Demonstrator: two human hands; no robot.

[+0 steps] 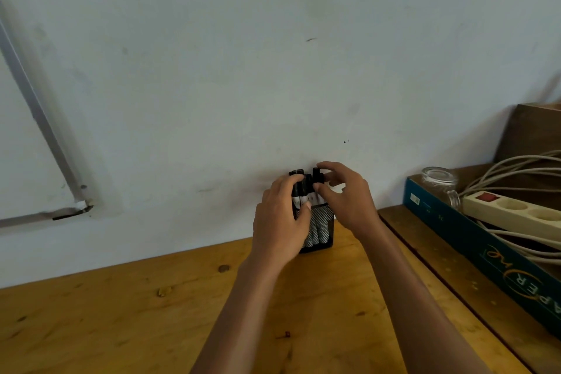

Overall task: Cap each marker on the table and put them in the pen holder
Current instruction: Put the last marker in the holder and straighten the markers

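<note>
The left hand (280, 223) wraps the black mesh pen holder (321, 229) at the back of the wooden tabletop (121, 313) against the wall, its fingers curled over the capped markers (303, 191) standing upright inside. The right hand (346, 194) pinches one marker's black cap between thumb and fingers. Further right, a blue box (473, 240) holds a glass jar (440, 184), a power strip (513, 212) and cables.
</note>
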